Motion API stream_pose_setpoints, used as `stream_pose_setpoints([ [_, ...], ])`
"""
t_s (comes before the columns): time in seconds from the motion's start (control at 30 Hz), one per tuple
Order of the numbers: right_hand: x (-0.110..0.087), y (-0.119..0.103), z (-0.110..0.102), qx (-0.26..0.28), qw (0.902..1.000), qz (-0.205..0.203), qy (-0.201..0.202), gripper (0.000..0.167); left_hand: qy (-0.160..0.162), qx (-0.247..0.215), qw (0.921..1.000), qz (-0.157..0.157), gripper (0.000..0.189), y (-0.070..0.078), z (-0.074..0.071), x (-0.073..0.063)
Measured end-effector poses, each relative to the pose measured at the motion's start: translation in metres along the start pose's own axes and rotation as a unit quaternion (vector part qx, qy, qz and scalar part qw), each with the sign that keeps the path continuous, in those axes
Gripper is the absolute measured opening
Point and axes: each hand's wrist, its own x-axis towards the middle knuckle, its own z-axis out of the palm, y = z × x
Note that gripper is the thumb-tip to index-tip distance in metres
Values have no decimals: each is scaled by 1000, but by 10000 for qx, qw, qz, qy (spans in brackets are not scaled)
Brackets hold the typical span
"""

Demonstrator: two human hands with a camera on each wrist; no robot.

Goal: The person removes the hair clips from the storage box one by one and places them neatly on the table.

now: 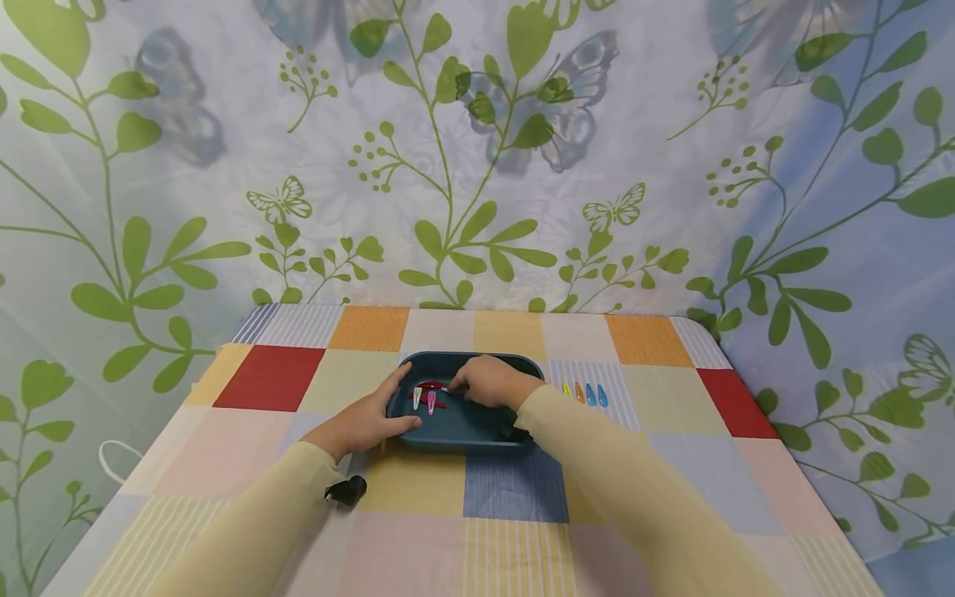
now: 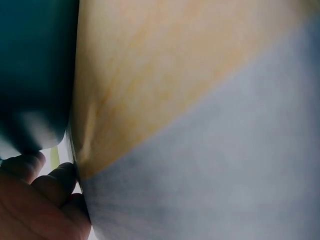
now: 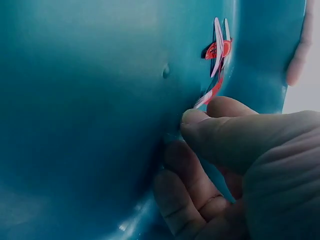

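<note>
With its thumb at the near rim and fingers spread nearly straight, the left hand (image 1: 366,419) touches the dark teal, round-cornered tray (image 1: 462,448), where a white clip (image 1: 417,396), a pink clip (image 1: 431,403) and red clips (image 1: 429,384) lie just to its right. Inside that smooth tray, the right hand (image 1: 488,381) pinches a slim, partly hidden pale clip (image 3: 202,99) between thumb and forefinger, while yellow (image 1: 567,389), orange (image 1: 579,392) and two blue clips (image 1: 590,395) line up to its right on the bench (image 1: 671,481). Patchwork cloth (image 1: 403,547) runs back beneath both hands to a leaf-printed curtain (image 1: 477,157).
</note>
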Motion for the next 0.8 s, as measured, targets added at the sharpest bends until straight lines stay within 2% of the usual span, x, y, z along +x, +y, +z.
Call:
stream_pose_setpoints([
  [0.43, 5, 0, 4, -76, 9994, -309, -105, 37, 15, -5, 10000, -16, 102, 0, -2, -1],
  [0.8, 8, -1, 6, -764, 9939, -790, -14, 20, -14, 3, 10000, 31, 102, 0, -2, -1],
])
